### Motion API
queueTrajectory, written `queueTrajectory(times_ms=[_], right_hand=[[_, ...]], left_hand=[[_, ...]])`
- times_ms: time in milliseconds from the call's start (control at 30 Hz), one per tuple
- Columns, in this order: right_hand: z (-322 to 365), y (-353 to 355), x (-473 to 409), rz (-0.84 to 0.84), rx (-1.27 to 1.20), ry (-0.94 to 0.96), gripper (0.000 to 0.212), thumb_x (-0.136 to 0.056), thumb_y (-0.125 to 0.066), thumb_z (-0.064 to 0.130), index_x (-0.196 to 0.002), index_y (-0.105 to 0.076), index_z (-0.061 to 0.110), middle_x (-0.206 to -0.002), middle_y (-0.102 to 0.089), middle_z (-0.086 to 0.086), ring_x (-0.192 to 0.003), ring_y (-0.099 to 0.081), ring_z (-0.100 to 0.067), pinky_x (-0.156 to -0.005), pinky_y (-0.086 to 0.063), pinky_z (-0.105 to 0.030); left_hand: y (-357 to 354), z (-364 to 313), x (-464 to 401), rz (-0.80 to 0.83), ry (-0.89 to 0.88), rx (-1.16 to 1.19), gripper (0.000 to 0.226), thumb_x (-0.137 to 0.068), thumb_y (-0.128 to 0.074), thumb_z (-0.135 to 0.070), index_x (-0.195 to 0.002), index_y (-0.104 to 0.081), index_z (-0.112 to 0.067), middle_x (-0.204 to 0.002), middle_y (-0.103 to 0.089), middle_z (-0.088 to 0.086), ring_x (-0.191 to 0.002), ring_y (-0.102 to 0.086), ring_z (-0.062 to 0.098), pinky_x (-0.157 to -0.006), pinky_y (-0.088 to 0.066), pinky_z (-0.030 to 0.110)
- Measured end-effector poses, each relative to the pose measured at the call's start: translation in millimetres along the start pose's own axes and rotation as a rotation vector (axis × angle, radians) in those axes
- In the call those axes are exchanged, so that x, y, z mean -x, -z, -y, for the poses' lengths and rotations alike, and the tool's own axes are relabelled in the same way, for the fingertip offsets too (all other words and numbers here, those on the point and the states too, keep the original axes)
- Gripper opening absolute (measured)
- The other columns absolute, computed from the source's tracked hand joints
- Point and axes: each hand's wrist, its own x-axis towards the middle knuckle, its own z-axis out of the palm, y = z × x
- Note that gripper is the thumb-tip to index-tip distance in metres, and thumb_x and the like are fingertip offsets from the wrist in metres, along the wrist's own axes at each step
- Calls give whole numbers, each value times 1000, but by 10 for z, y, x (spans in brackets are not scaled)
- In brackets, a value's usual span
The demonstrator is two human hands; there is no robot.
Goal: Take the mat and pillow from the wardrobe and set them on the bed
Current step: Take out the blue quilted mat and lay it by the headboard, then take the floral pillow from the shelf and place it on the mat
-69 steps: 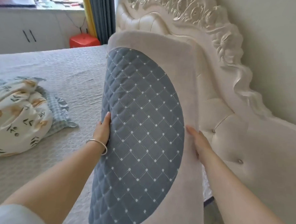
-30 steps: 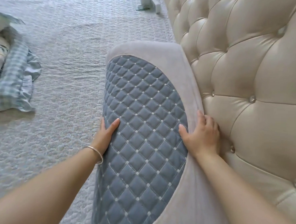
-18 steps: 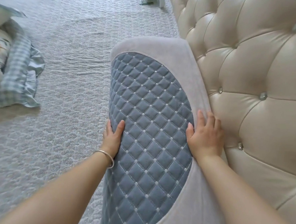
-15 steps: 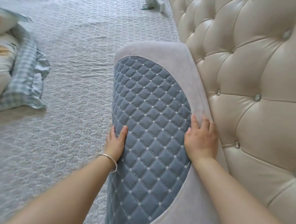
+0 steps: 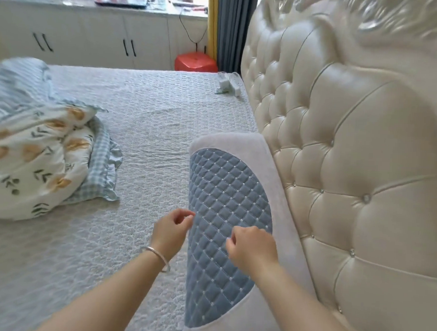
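Observation:
A long pillow (image 5: 226, 181), pale grey with a blue quilted oval panel, lies on the bed (image 5: 150, 135) along the foot of the tufted cream headboard (image 5: 353, 160). My left hand (image 5: 170, 229) hovers just off the pillow's left edge, fingers loosely curled, holding nothing. My right hand (image 5: 252, 246) hangs over the blue panel, fingers curled, also off the fabric. The grey textured mat covers the bed surface.
A bundled floral and checked quilt (image 5: 41, 159) sits at the left of the bed. Small white items (image 5: 229, 82) lie at the far end by the headboard. Beyond the bed stand white cabinets (image 5: 92, 40), a red stool (image 5: 195, 61) and curtains (image 5: 231, 25).
Both hands have let go of the pillow and pulled back from it. The pillow now rests against the headboard. My view has lifted, showing the far side of the room.

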Motion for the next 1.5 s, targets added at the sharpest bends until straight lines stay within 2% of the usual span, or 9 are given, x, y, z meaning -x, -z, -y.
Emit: queueTrajectory(times_ms=[167, 367, 533, 733, 833, 1000, 1233, 1300, 1500], right_hand=[[491, 542, 262, -20, -52, 110, 31, -95, -36, 28, -99, -59, 9, -100, -68, -11, -88, -62, -29, -69, -47, -34], [1396, 1024, 646, -98, -177, 263, 31, -93, -38, 32, -99, -62, 13, -94, -69, -6, -86, -62, -26, -64, -43, -30], [2383, 1152, 1166, -30, -504, 279, 23, -89, -46, 30, -84, -64, 17, -78, -64, -4, -75, -59, -24, -57, -35, -27], [3660, 1070, 1725, 127, -543, 451, 21, -86, -47, 29, -74, -59, 17, -75, -60, -2, -68, -54, -21, -48, -32, -25], [4321, 1032, 2006, 192, -531, 551, 25, -86, -47, 30, -75, -62, 14, -75, -65, -5, -69, -58, -23, -54, -40, -28], [5444, 861, 2627, 234, -487, 723, 26, -88, -47, 26, -80, -65, 9, -73, -65, -6, -65, -58, -24, -55, -41, -27], [7020, 418, 3463, 360, -520, 838, 23, -87, -46, 23, -70, -56, 11, -66, -56, -4, -57, -49, -20, -54, -37, -28], [7430, 299, 3709, 403, -536, 882, 24, -88, -46, 23, -76, -61, 7, -66, -57, -4, -55, -47, -18, -52, -36, -26], [8521, -28, 4397, 553, -512, 1060, 20, -88, -48, 23, -75, -60, 15, -70, -60, -1, -62, -52, -19, -56, -42, -28]], left_hand=[[693, -149, 424, -213, 71, 111, 15, -92, -55, -13, -97, -69, -13, -78, -65, 3, -62, -53, 17, -59, -41, 29], [1686, -333, 1156, -442, 47, 199, 9, -91, -56, -15, -92, -66, -14, -74, -62, -2, -63, -50, 14, -56, -39, 26], [2428, -228, 1909, -645, 64, 267, 12, -92, -55, -15, -95, -66, -15, -75, -61, -3, -61, -48, 13, -55, -39, 26], [3358, 194, 2888, -869, 106, 271, 12, -92, -54, -15, -94, -66, -18, -76, -61, -3, -62, -51, 11, -58, -41, 24], [3913, 474, 3370, -1000, 127, 282, 11, -91, -55, -14, -92, -66, -18, -80, -63, 1, -72, -55, 16, -68, -44, 28], [4788, 1073, 4225, -1187, 182, 283, 13, -92, -54, -14, -94, -67, -17, -79, -61, -3, -74, -55, 12, -71, -45, 26], [5726, 1957, 5323, -1398, 246, 361, 18, -90, -53, -10, -83, -64, -23, -72, -59, -6, -65, -51, 12, -61, -42, 24], [5969, 2153, 5580, -1447, 264, 357, 19, -90, -52, -9, -83, -64, -22, -70, -58, -6, -63, -49, 12, -57, -40, 23], [6696, 2664, 6157, -1589, 297, 370, 18, -88, -54, -15, -82, -65, -27, -72, -60, -8, -66, -54, 10, -65, -43, 26]])
